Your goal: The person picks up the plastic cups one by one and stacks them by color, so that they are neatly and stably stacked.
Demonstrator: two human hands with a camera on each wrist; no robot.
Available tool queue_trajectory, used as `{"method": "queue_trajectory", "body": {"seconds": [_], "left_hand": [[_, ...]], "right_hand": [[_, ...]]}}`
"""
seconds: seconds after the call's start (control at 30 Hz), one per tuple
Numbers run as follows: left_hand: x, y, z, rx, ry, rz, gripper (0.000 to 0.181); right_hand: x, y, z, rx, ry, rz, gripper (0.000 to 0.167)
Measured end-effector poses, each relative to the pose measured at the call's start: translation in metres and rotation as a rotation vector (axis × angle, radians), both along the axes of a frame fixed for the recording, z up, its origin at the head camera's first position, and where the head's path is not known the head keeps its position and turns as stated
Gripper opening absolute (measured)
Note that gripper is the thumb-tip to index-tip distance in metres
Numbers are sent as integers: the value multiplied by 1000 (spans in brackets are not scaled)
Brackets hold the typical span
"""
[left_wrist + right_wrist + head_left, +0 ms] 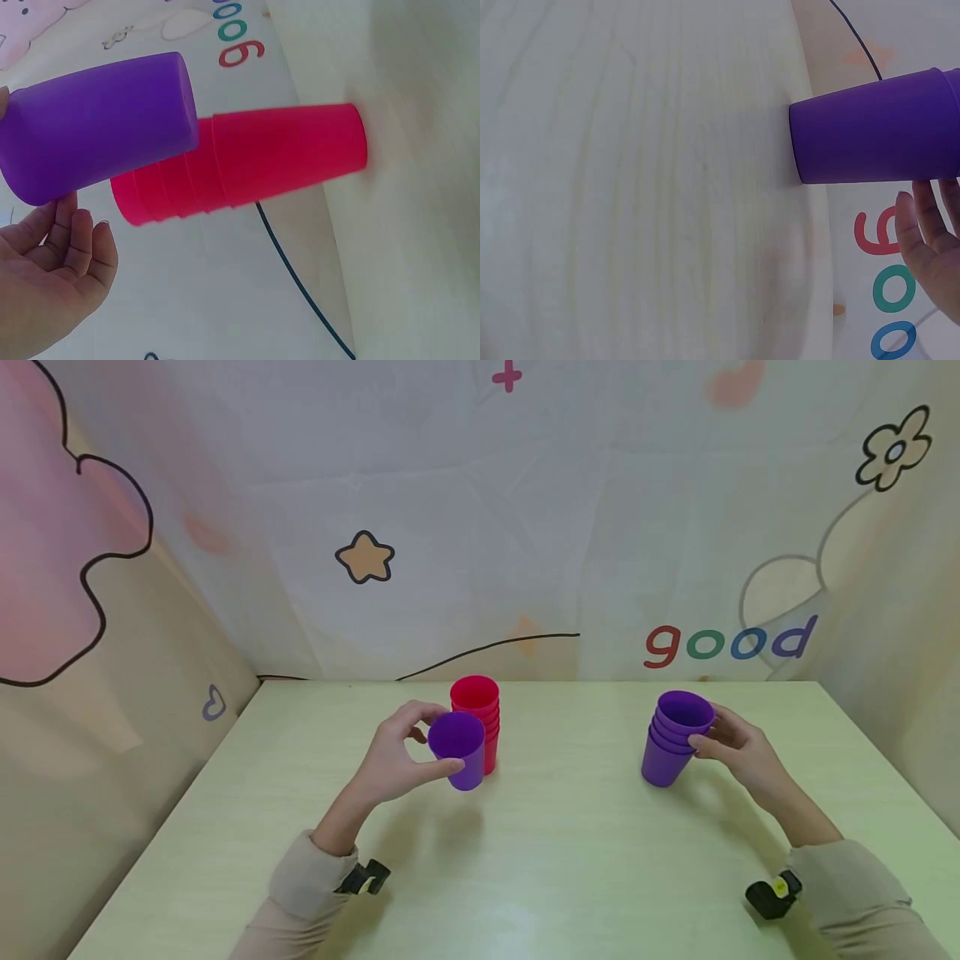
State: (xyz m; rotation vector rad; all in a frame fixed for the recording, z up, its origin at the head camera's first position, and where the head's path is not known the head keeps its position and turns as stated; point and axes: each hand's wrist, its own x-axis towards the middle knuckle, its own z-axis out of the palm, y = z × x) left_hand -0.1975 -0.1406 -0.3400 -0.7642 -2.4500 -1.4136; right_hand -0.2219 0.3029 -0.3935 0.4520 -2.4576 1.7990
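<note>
A single purple cup [467, 768] is held upright by my left hand [401, 760], thumb on its near side and fingers at its far side. In the left wrist view this purple cup [101, 127] hangs above the table, in front of a stack of red cups [292, 146]. The red stack [476, 693] stands upright behind it in the head view, partly hidden. On the right, my right hand [742, 752] grips a stack of purple cups [663, 767] near the upper rims. The right wrist view shows the stack's lowest purple cup [870, 131] with fingers [930, 217] beside it.
A pale wooden table [570, 860] lies under everything, its far edge meeting a printed cloth backdrop [480, 568]. More cloth [135, 710] hangs along the left side. Black wrist devices [772, 897] sit at both cuffs.
</note>
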Motion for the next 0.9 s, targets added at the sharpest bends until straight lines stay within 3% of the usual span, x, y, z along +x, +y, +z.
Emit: {"method": "queue_trajectory", "body": {"seconds": [0.3,0.63,0.9], "left_hand": [[1,27,4,42,-9,-36,50],[-2,60,13,106,-70,-106,54],[-8,90,11,104,-59,-122,52]], "right_hand": [[-1,-3,1,-45,2,20,46],[0,-2,0,-44,-1,20,45],[1,-1,0,-40,-7,14,48]]}}
